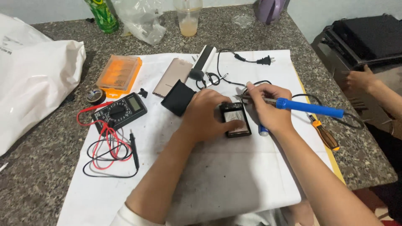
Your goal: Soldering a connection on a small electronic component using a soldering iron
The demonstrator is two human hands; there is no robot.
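Observation:
My left hand (208, 114) rests on a small black opened device (235, 119) lying on white paper, thumb pressed on its face. My right hand (268, 104) grips a soldering iron with a blue handle (310, 108), its tip pointing left at the device's top edge. A black cord runs from the iron's handle across the paper. A small blue cylinder (263, 131) lies under my right hand beside the device.
A black multimeter (121, 111) with red and black leads lies left. An orange case (119, 75), a gold phone (171, 76), a black pouch (178, 97), a white power bank (204, 58) and an orange-handled screwdriver (324, 134) surround it. Another person's hand (362, 79) is at right.

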